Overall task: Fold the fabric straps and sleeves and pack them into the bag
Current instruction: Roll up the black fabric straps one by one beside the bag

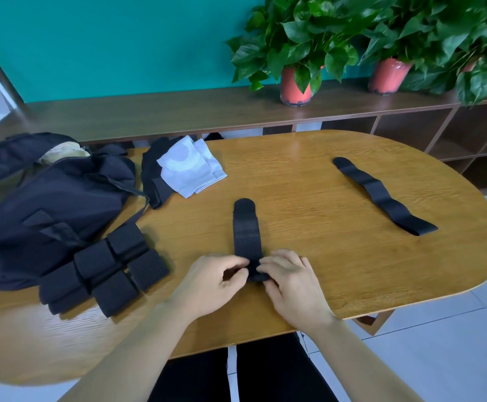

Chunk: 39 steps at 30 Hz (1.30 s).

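A black perforated strap (246, 233) lies near the middle of the table (323, 265). Its long axis runs straight away from the person, and its rounded tab end points to the far side. The near end is bunched between the hands. The left hand (213, 281) pinches it with curled thumb and forefinger, and the right hand (290, 281) pinches it from the other side, its other fingers loosely bent. A second strap (381, 195) lies well apart to the right (flat, slanting from far-left to near-right). Folded straps (105, 268) sit at the left against the bag (47, 204), with white sleeves (191, 166) beyond them.
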### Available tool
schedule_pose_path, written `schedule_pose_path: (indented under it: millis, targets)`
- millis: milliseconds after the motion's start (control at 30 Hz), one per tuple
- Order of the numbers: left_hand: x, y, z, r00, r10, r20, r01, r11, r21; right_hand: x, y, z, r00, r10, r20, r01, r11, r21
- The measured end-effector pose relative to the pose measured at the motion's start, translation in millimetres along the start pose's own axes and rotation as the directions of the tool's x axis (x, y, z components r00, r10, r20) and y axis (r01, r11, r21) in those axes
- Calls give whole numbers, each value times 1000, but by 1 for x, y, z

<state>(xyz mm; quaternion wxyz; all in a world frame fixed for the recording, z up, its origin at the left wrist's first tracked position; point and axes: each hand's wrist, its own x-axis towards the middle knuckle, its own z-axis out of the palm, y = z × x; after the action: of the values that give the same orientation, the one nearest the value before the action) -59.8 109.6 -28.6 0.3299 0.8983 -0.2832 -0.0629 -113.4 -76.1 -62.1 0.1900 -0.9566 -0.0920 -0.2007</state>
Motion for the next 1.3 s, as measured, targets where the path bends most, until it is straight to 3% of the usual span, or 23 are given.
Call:
schedule_pose_path:
  millis: [267, 433, 767, 1200, 1300]
  targets:
    - [9, 9, 7, 943, -292, -157, 240, 929, -282, 22, -16, 15, 933, 325, -156, -312, 944, 102]
    - [21, 9, 15, 917, -295, -269, 272, 955, -122, 31, -22, 24, 907, 340, -248, -353, 936, -9]
    - [31, 15, 19, 925, -255, -280, 322, 919, 228, 36, -27, 27, 905, 332, -265, -377, 915, -143]
    - [39, 19, 17, 939, -293, -183, 341, 870, 356, 38, -29, 25, 903, 375, -208, -411, 895, -170]
    - [39, 13, 16, 954, -198, -226, 282, 852, 441, 39, -29, 24, 918, 348, -191, -379, 911, -162]
